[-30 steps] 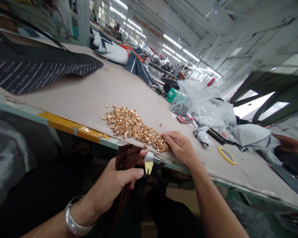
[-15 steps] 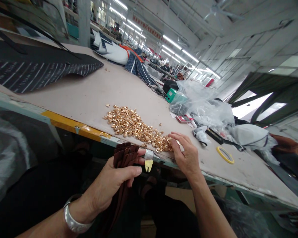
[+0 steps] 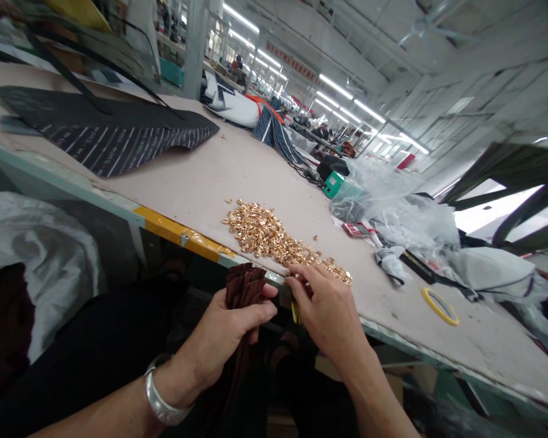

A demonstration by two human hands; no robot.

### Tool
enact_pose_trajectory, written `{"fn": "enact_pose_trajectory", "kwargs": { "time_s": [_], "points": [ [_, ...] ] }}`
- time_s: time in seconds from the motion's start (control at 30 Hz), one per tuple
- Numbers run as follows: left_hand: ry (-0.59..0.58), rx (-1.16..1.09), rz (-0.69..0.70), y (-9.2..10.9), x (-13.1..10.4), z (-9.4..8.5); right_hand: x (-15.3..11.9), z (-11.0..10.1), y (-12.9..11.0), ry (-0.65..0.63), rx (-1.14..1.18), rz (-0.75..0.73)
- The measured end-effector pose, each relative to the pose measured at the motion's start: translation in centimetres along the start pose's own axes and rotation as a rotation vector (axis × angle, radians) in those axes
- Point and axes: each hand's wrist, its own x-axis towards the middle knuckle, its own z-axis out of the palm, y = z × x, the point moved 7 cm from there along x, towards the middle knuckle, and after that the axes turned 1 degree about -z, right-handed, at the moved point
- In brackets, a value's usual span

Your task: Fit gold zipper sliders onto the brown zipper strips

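At the table [image 3: 173, 182] edge, pleated brown strips [image 3: 243, 292] are clenched in the left hand [image 3: 231, 331]. Shiny gold sliders [image 3: 274, 234] are heaped beside. The right hand [image 3: 326, 313] is curled; its hold cannot be told.

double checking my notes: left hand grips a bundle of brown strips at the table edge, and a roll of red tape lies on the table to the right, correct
Not quite. In the head view the roll of tape is yellow, not red. The rest stands: the left hand grips the bundle of brown strips at the table edge, and the tape lies on the table to the right.
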Motion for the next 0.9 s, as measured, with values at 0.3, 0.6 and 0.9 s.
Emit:
{"fn": "enact_pose_trajectory", "kwargs": {
  "time_s": [0.3, 0.6, 0.9],
  "points": [
    [0.008, 0.021, -0.043, 0.1, -0.2, 0.1, 0.2, 0.2, -1.3, -0.005, -0.177, -0.144],
    [0.023, 0.004, -0.029, 0.3, -0.1, 0.0, 0.7, 0.3, -1.1, 0.021, -0.160, -0.165],
    [-0.045, -0.050, 0.084, 1.2, 0.1, 0.5, -0.8, -2.0, -1.7, 0.073, 0.329, -0.094]
  ]
}}
